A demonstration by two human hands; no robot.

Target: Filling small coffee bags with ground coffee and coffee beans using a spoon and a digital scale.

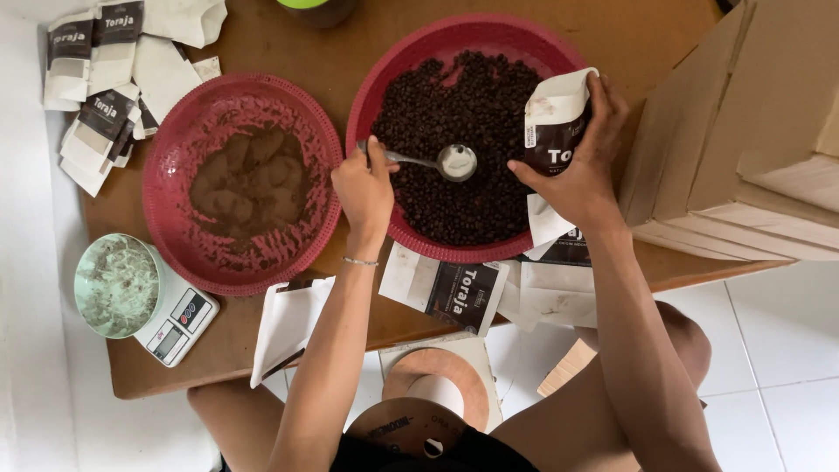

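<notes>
White floor tiles surround a brown bench [262, 39] seen from above. My left hand [365, 188] has its grip closed around a metal spoon [441, 161], whose bowl lies over dark coffee beans [463, 131] in a red basket [384, 83]. My right hand [581, 166] grips a small white and dark pouch [555, 122], held at the basket's right edge. Beside it sits a second red basket [183, 236] of brown grounds, and near that a kitchen scale [179, 323] carrying a green bowl [116, 286].

Low brown wooden table [664, 271] on white tiled floor [778, 367], soft daylight.
</notes>
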